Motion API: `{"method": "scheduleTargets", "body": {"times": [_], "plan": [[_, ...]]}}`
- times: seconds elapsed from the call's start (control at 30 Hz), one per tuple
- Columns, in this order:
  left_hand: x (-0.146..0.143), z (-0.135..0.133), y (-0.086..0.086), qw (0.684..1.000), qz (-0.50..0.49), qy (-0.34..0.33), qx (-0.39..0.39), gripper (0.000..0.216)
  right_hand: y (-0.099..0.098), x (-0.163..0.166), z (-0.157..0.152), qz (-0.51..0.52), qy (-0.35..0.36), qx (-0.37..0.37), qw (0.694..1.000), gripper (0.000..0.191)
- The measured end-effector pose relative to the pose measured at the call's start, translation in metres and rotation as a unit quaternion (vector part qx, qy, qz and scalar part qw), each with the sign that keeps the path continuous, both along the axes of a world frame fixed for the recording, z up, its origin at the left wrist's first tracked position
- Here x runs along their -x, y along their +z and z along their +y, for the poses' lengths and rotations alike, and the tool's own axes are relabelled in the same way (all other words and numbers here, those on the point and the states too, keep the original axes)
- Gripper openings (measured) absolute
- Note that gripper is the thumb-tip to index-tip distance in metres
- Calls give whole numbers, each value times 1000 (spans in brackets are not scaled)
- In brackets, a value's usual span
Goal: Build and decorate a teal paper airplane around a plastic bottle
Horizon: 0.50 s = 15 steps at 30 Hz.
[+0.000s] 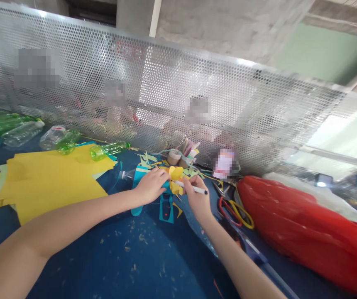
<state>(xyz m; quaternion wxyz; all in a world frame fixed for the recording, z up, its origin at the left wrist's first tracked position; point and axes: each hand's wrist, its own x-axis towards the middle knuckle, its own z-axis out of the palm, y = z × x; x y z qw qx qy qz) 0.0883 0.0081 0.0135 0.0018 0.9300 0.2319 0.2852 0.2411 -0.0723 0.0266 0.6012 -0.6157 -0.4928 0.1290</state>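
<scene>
My left hand (pixel 151 185) lies curled on a yellow paper piece (pixel 176 173) at the middle of the blue table (pixel 119 257), pressing it against teal paper cut-outs (pixel 166 207). My right hand (pixel 197 198) is closed round a white pen (pixel 194 189), whose tip points left at the yellow piece. Both hands sit close together, almost touching the paper between them.
Large yellow paper sheets (pixel 50 182) cover the left of the table. Empty clear and green plastic bottles (pixel 69 141) lie along a perforated metal screen (pixel 178 95). A red plastic bag (pixel 306 228) fills the right side. Scissors with red and yellow handles (pixel 236 209) lie beside it. Paper scraps are scattered about.
</scene>
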Motion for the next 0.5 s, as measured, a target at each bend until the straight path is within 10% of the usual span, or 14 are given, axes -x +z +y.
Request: {"method": "scheduleTargets", "body": {"times": [0.5], "plan": [[0, 1, 1, 1000, 15, 2, -16, 31, 2, -4, -3, -24, -77, -6, 997, 26]]}}
